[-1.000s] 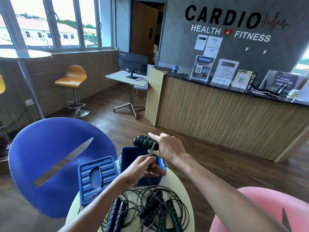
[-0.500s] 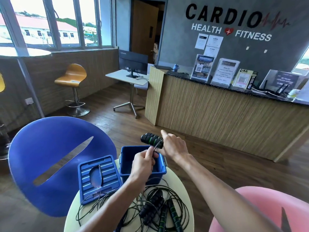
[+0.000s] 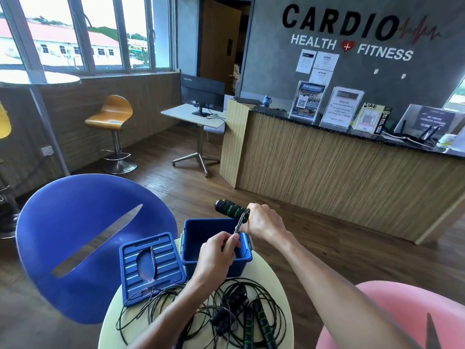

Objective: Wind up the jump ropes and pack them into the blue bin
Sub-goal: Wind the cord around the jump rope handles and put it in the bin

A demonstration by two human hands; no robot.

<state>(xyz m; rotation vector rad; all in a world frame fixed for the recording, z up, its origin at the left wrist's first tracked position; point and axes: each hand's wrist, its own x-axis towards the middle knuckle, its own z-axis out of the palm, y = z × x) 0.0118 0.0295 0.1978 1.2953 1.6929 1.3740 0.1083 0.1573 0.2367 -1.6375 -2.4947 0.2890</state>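
My right hand [image 3: 264, 224] grips a pair of black jump-rope handles with green rings [image 3: 229, 209] above the open blue bin [image 3: 244, 260]. The handles point left and away. My left hand [image 3: 218, 250] pinches the thin black cord [image 3: 239, 224] just below the handles, over the bin's opening. The cord runs taut between the two hands. More jump ropes [image 3: 234, 311] lie tangled on the round cream table [image 3: 286, 280], their black and green handles near the front edge. The bin looks empty inside.
The bin's blue lid [image 3: 151, 265] lies flat on the table to the left of the bin. A blue chair [image 3: 83, 238] stands at the left and a pink chair [image 3: 392, 311] at the right. A wooden reception counter [image 3: 339, 172] is beyond.
My right hand has lifted the handles up and to the right. My left hand has risen from the table's cords toward the handles, pulling the cord tight.
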